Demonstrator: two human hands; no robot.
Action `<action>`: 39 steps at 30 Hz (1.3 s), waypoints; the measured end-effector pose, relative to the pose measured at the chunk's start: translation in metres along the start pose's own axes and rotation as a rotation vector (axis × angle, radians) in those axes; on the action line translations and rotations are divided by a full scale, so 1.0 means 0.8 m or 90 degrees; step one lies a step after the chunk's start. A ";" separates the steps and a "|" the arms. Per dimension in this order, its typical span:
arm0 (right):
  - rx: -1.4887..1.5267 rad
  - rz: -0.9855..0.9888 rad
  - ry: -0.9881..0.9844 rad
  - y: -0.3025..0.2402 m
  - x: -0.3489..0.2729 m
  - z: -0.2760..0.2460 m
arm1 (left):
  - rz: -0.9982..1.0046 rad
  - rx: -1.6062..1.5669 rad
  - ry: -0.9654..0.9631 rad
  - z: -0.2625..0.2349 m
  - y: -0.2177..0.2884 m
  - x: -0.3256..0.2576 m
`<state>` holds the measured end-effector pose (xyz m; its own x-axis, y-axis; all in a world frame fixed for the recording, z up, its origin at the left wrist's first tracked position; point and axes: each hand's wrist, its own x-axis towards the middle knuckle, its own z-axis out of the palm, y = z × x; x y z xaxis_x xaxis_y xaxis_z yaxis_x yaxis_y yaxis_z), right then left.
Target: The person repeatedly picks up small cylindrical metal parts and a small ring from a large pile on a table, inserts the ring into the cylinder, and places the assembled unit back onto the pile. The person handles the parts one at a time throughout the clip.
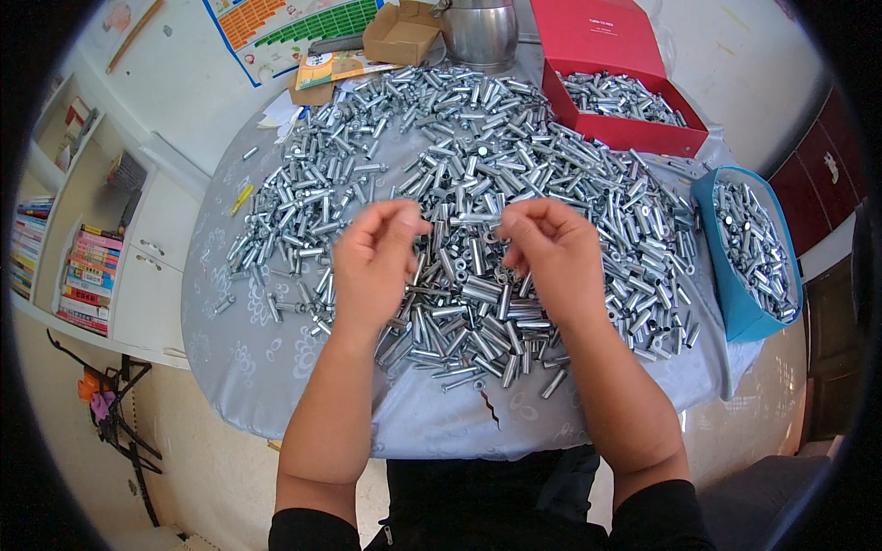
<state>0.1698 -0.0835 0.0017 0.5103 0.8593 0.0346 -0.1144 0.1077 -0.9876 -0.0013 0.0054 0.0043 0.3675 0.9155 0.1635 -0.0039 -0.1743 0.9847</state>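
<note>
A large heap of silvery metal sleeves, bolts, nuts and washers point(478, 326) covers the middle of the table. Above it, my left hand point(378, 262) is closed, thumb and fingertips pinched together. My right hand point(556, 257) faces it across a small gap, also pinched. Whatever sits in either pinch is too small or hidden to make out. A shiny metal sleeve point(473, 219) lies crosswise between the two sets of fingertips; I cannot tell whether it is held or rests on the heap. One loose nut point(479, 386) lies at the heap's near edge.
A red box point(643, 138) of metal parts stands at the back right, lid raised. A blue fabric bin point(732, 285) of similar parts is at the right. Behind the heap are a metal pot point(480, 35) and a small cardboard box point(401, 35). A bookshelf point(55, 248) stands left.
</note>
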 end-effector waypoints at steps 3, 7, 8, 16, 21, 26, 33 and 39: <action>0.181 -0.087 0.138 0.001 0.010 -0.003 | 0.051 0.138 0.083 -0.036 -0.001 0.011; 0.275 -0.186 0.212 -0.006 0.012 -0.002 | 0.059 0.227 0.088 -0.067 -0.002 0.017; 0.268 -0.193 0.218 -0.006 0.011 -0.001 | 0.038 0.295 0.056 -0.072 -0.001 0.016; 0.166 -0.126 0.134 0.003 0.006 -0.002 | 0.088 0.622 -0.314 -0.103 0.020 0.000; 0.145 -0.109 0.136 0.005 0.007 -0.003 | 0.195 0.729 -0.280 -0.102 0.007 -0.004; 0.129 -0.074 0.125 0.000 0.004 0.001 | 0.102 0.531 -0.186 -0.081 0.013 0.004; 0.055 0.025 0.005 -0.007 -0.003 0.007 | 0.035 -0.055 -0.161 -0.029 0.009 -0.003; -0.112 -0.016 -0.131 -0.002 -0.010 0.010 | 0.039 -0.161 -0.156 -0.002 -0.005 -0.007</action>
<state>0.1588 -0.0868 0.0039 0.3251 0.9430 0.0714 0.0542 0.0568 -0.9969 -0.0044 0.0017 -0.0004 0.5713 0.7866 0.2340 -0.2513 -0.1038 0.9623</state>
